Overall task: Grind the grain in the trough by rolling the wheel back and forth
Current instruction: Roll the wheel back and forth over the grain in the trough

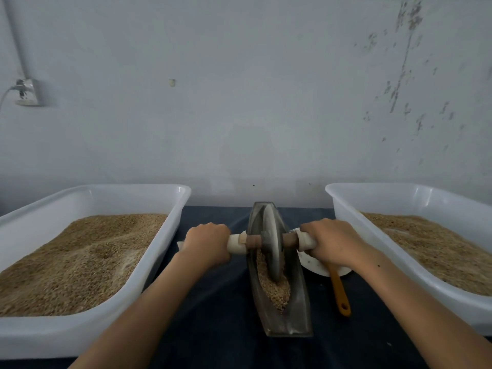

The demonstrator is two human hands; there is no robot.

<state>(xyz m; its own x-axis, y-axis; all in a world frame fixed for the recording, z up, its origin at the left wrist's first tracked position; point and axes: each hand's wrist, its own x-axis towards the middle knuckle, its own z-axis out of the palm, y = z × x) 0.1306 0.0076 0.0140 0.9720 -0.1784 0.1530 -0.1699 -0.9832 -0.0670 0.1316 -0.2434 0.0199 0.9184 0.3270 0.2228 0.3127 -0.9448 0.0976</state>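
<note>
left hand point(203, 242), right hand point(332, 241) grip one axle point(266, 239) | one wheel point(272, 251), trough point(282, 310) | two tubs point(149, 251)

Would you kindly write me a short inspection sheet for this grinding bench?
Surface: dark cloth over the table.
Job's things: wheel upright in the trough; grain heaped at its near end.
Clutter: left tub and right tub of grain; white dish; orange handle.
Hands: left hand and right hand grip the axle ends.
Cables: plug in wall socket.
Surroundings: scuffed wall.
</note>
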